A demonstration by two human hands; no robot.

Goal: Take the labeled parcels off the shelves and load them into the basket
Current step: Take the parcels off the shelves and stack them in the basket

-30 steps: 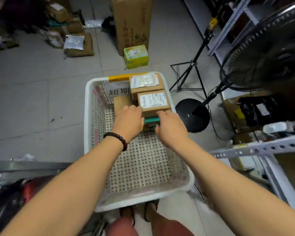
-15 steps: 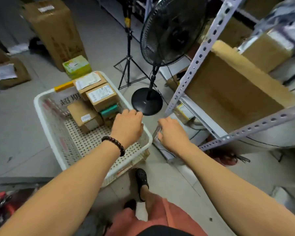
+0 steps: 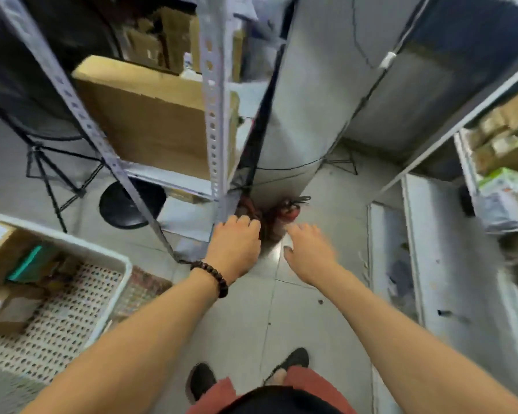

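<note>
The white perforated basket (image 3: pixel 108 258) stands on the floor at the lower left, with several brown labeled parcels (image 3: pixel 0 249) and a teal box (image 3: pixel 32 262) inside. My left hand (image 3: pixel 235 246), with a bead bracelet on the wrist, hangs above the floor with loosely curled fingers and holds nothing. My right hand (image 3: pixel 308 249) hovers beside it with relaxed fingers, also empty. Both hands are to the right of the basket, in front of a metal shelf post (image 3: pixel 216 115). More parcels (image 3: pixel 503 144) lie on the shelves at the far right, blurred.
A large cardboard box (image 3: pixel 150 115) fills the shelf at centre left. A fan base (image 3: pixel 129 204) and a tripod (image 3: pixel 51 174) stand on the floor behind the basket. A red fire extinguisher (image 3: pixel 281 213) lies by the grey pillar (image 3: pixel 305 100). My feet show at the bottom.
Both hands have left the teal box in the basket and come away empty. The view has swung right, from the basket to the aisle between the shelves.
</note>
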